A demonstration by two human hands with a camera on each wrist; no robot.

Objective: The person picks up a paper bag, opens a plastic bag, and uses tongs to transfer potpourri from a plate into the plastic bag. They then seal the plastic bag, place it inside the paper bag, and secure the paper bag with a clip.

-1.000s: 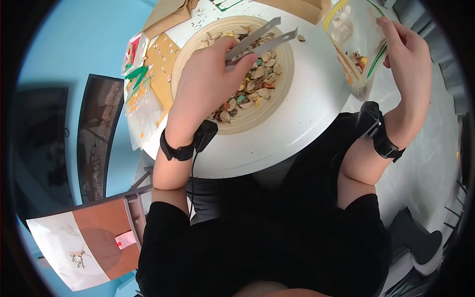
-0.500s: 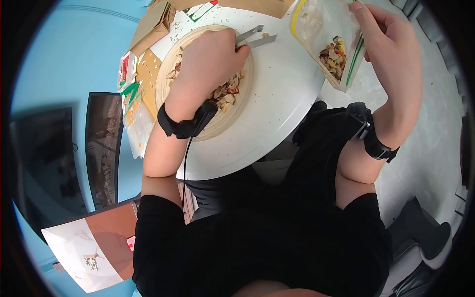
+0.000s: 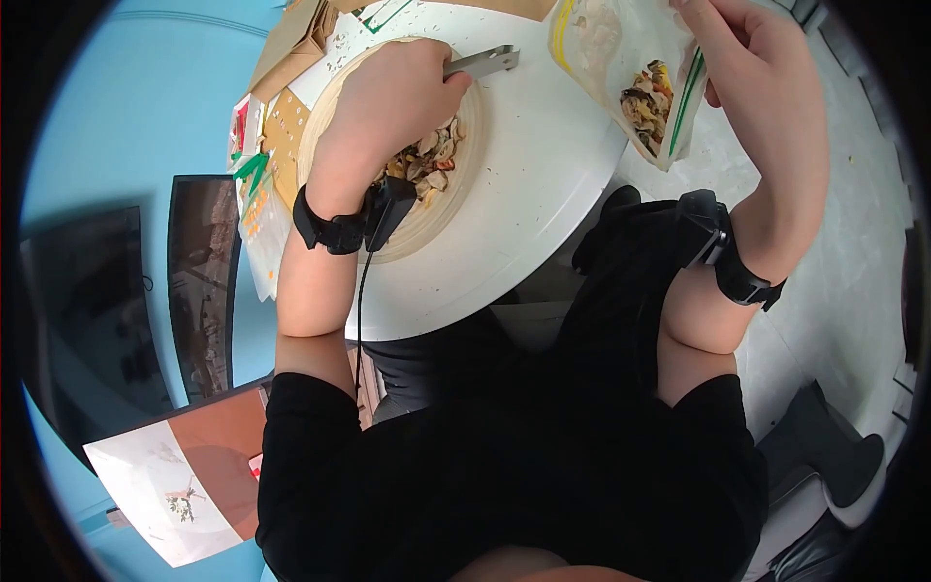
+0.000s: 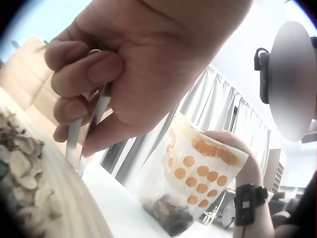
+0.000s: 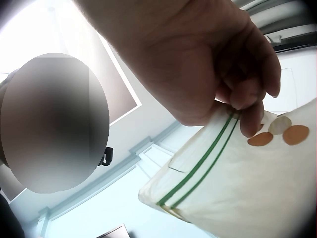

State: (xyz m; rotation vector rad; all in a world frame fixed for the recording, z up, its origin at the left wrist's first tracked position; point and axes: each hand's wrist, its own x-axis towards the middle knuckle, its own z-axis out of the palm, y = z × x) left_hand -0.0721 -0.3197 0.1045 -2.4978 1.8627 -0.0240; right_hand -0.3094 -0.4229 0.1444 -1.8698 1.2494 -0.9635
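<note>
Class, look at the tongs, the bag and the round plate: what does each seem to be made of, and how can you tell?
Tongs: probably metal, smooth; grey with a soft sheen.
Bag: thin, glossy plastic, most likely; it creases, and its contents show through.
Plate: perhaps wood or bamboo, pale with faint rings; a printed imitation is possible.

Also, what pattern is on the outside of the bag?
Orange dots on the bag, clearest in the left wrist view.

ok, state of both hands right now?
Left hand: closed, fingers curled round metal tongs.
Right hand: closed, pinching the zip bag by its top edge.
</note>
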